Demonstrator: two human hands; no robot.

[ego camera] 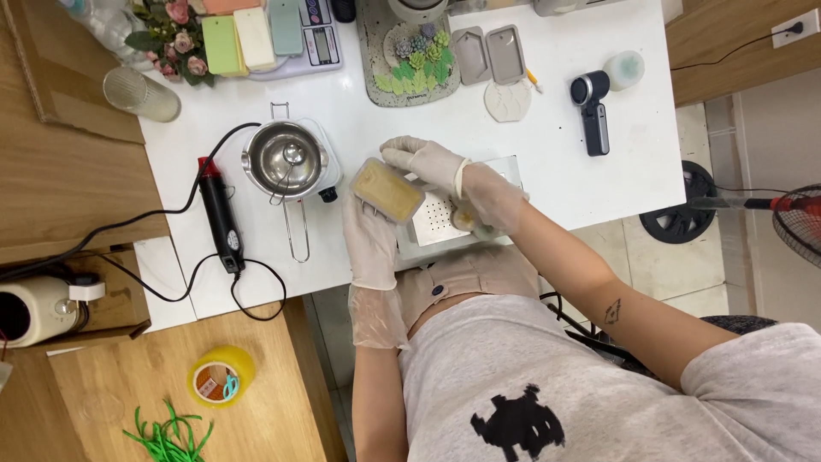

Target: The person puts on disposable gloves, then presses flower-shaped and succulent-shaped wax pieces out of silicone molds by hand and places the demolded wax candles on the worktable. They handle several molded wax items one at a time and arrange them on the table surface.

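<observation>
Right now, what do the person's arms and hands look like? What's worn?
Both hands wear thin, translucent disposable gloves: left hand, right hand, loose and crinkled, cuffs past the wrists. Forearms bare; the right forearm has a small dark tattoo. Short light-grey T-shirt sleeve on the right.

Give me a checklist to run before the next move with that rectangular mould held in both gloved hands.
1. Both hands on the rectangular mould: left hand under it, right hand on its far side. Ok.
2. Gloves on both hands: ok.
3. Mould level: tilted. Not ok.
4. Yellowish filling set or liquid: cannot tell.
5. Perforated metal tray beside the mould, partly bare: ok.
6. Heat gun cord looping over the table edge: not ok.
</observation>
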